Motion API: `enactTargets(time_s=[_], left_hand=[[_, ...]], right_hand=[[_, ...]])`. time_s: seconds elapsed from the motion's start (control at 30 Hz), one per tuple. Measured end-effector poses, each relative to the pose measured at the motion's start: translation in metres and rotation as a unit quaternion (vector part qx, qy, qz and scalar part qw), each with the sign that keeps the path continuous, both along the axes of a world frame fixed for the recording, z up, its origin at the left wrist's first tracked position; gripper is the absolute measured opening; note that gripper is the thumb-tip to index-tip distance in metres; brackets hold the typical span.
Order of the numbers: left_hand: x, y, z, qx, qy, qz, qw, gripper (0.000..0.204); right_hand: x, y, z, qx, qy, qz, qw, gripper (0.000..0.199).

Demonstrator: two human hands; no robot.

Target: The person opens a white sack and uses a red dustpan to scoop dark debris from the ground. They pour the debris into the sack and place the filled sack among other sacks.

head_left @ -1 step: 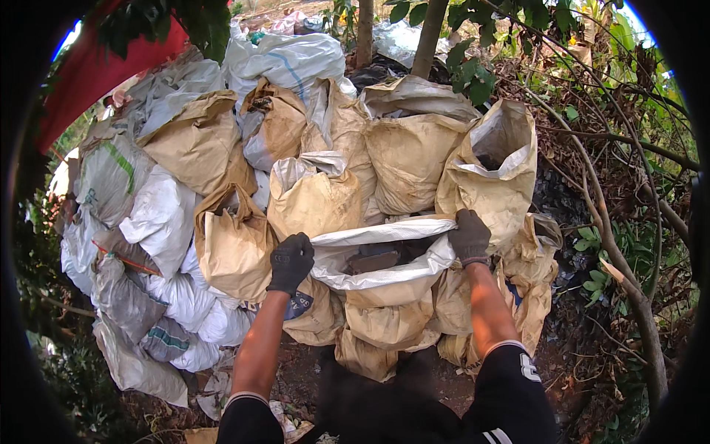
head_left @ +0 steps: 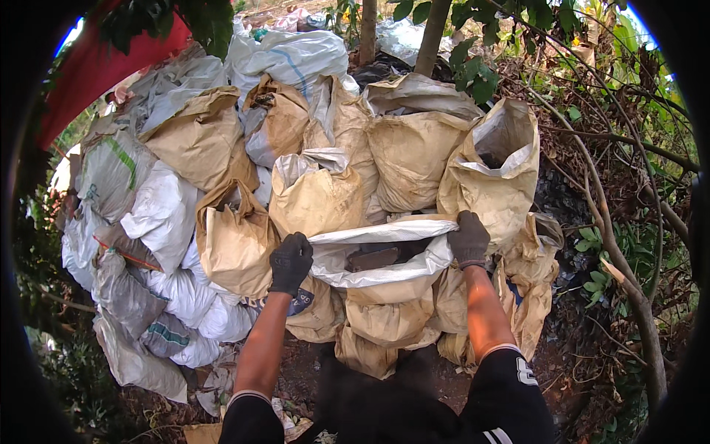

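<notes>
A tan paper sack (head_left: pixel 392 292) with a white inner lining stands in front of me, its mouth stretched wide between my two gloved hands. My left hand (head_left: pixel 291 264), in a dark glove, grips the left corner of the rim. At the opposite corner my right hand (head_left: pixel 469 239), gloved the same way, closes on the rim. Inside the mouth lies a dark brownish flat piece (head_left: pixel 373 259) among other dark contents that I cannot make out. The fingers' undersides are hidden behind the sack's folded edge.
Behind stand several tan sacks, among them an open one (head_left: pixel 489 159) on the right. White and grey sacks (head_left: pixel 163 214) pile up at the left. A bent branch (head_left: pixel 603 222) and dry brush line the right side. Slim trunks (head_left: pixel 430 37) rise at the back, near a red sheet (head_left: pixel 111 74).
Almost nothing differs. The view has shifted very slightly, and both hands keep the sack's mouth stretched.
</notes>
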State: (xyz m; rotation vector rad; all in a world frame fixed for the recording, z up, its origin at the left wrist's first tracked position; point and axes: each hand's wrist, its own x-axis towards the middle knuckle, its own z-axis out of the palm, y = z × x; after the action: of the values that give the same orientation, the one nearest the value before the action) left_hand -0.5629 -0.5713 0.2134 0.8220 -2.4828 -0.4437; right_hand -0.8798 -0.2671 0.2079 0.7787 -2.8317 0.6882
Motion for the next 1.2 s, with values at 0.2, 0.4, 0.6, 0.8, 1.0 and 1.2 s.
enactTargets(time_s=[0.2,0.4,0.6,0.8,1.0,1.2], left_hand=[[-0.004,0.079,-0.011,0.367,0.308,0.256,0.84,0.061],[0.029,0.145,-0.054,0.256,0.084,0.167,0.948,0.062],[0.074,0.125,-0.061,0.113,0.036,0.058,0.991,0.044],[0.047,0.291,-0.061,0.105,-0.052,-0.107,0.987,0.039],[-0.036,0.221,0.051,-0.03,-0.025,-0.134,0.99,0.028],[-0.075,0.066,0.144,-0.119,-0.098,-0.023,0.988,0.02]], right_hand=[[0.086,-0.025,0.057,-0.162,0.037,0.219,0.962,0.023],[0.136,0.016,-0.022,0.349,-0.167,0.319,0.865,0.081],[0.141,-0.022,0.02,0.121,-0.206,0.277,0.931,0.082],[0.065,0.136,-0.053,-0.141,-0.058,0.006,0.988,0.084],[0.192,-0.002,-0.042,0.045,-0.217,0.241,0.945,0.072],[0.2,-0.068,-0.031,0.107,-0.205,0.297,0.927,0.063]])
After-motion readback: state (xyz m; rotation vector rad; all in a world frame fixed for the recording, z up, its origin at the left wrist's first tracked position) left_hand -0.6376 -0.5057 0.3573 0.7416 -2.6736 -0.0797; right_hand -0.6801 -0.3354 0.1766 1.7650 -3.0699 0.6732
